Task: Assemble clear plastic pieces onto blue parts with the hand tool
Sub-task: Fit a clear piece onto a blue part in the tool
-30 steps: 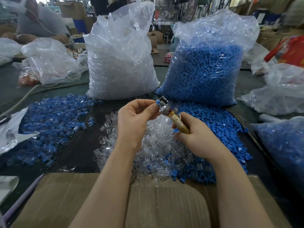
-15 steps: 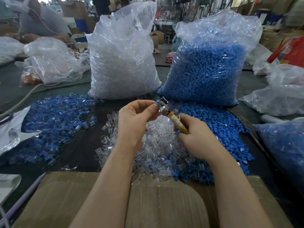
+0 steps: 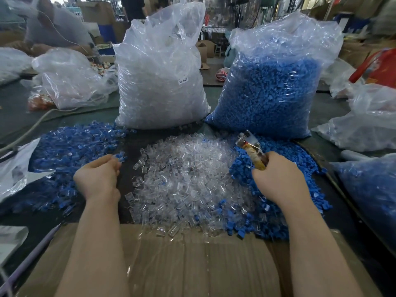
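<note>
My left grip (image 3: 97,171) pinches one finished piece (image 3: 120,157) over the assembled pile (image 3: 70,151). My right grip (image 3: 276,176) wraps the hand tool (image 3: 251,146). Heaps of clear pieces (image 3: 188,179) and blue parts (image 3: 285,168) remain.

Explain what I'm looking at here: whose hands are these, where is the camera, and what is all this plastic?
There is no machine: a person works bare-handed, filmed by a camera on their head looking down at the table. The right hand grips a hand tool over loose blue parts. The left hand reaches toward a pile of assembled pieces, with one blue piece at its fingertips; whether it still holds that piece is unclear. Between the hands lies a heap of clear pieces. Behind stand a clear bag and a blue bag of stock. Cardboard lies nearest.
</note>
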Motion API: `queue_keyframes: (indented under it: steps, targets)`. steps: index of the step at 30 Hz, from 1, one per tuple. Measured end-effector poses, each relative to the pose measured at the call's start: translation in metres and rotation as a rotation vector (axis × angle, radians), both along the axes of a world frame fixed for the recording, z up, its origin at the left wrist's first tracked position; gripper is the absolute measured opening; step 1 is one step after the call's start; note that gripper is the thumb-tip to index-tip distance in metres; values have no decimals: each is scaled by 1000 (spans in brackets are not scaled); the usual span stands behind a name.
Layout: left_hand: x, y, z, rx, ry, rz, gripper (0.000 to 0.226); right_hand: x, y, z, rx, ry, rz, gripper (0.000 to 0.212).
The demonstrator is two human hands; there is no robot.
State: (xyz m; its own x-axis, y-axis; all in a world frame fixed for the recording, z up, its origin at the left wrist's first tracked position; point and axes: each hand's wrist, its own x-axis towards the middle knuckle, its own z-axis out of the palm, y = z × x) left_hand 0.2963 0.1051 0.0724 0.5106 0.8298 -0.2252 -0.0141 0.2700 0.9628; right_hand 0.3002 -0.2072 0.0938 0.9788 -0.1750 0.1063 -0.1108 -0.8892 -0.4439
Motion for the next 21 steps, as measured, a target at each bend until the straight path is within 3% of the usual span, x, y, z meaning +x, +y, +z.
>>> queue_keyframes:
  steps: [3,6,10,13,16,21]
  targets:
    - [6,4,-7,-10,40,27,28,0,-2,-4,-50,28,-69,14]
    - [8,1,-10,121,108,-47,41,0,0,-7,-55,29,-104,14]
    - [0,-5,-14,673,314,-182,31,-2,2,-10,-88,19,-119,12]
    - [2,-10,-15,913,490,-353,31,-2,4,-10,-118,18,-117,12]
    - [3,-13,-16,981,608,-475,36,-3,6,-10,-132,25,-137,15]
    - [1,-16,-15,982,585,-442,25,-4,9,-9,-144,33,-144,19]
